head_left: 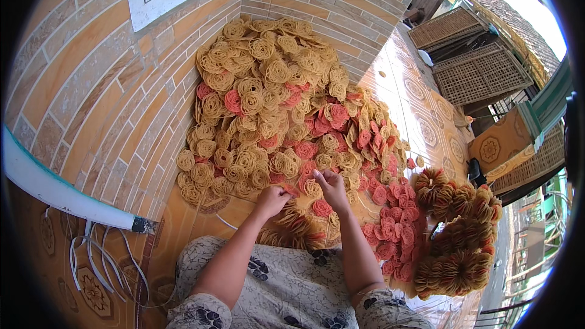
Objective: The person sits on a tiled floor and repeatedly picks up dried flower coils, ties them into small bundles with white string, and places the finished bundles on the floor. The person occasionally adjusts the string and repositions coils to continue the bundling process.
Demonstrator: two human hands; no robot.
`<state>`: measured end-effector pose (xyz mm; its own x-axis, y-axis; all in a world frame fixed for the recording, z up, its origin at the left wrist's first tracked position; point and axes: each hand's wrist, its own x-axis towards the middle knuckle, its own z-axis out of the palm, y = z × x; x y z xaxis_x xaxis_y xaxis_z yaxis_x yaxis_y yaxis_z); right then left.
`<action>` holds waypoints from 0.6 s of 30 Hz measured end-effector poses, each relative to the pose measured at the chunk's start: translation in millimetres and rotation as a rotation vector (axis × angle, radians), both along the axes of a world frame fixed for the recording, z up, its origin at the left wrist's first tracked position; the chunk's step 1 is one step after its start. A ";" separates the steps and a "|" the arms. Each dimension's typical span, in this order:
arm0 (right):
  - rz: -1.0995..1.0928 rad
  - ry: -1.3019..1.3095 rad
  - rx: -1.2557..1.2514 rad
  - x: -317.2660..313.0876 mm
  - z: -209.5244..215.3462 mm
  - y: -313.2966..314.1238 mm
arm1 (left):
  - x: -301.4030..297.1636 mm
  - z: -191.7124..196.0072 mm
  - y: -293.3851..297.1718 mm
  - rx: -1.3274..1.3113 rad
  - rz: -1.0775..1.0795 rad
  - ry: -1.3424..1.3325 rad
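My left hand (pixel 273 201) is closed in a pinch, its fingertips at a small pink-orange piece that looks like the edge of a lacy rosette cracker. Just to its right, my right hand (pixel 333 190) is also closed, thumb and fingers together; what it holds, if anything, is too small to make out. Below the hands, by my lap, lies a bundle of tan rosette crackers (pixel 295 226) stacked on edge. A single pink rosette (pixel 322 208) rests under my right hand. Ahead, a big heap of tan rosettes (pixel 262 109) mixed with pink ones leans into the wall corner.
Pink rosettes (pixel 399 225) form a pile right of my right forearm. Beyond them sit thick bundles of rosettes (pixel 463 250) packed edge-on. White strips (pixel 100 262) lie on the tiled floor at left, near a brick-patterned wall (pixel 116 97). Woven racks (pixel 481 73) stand far right.
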<state>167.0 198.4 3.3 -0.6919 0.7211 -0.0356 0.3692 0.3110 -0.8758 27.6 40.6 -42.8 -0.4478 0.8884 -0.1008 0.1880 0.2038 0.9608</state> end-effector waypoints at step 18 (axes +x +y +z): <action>-0.037 0.070 -0.363 1.3 8.7 -11.1 | 0.4 4.1 -4.5 -0.182 0.031 0.119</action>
<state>168.2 187.4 12.0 -0.6756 0.6945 -0.2472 0.3094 -0.0372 -0.9502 27.9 36.1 -38.7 -0.4933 0.8460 -0.2026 0.2888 0.3789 0.8792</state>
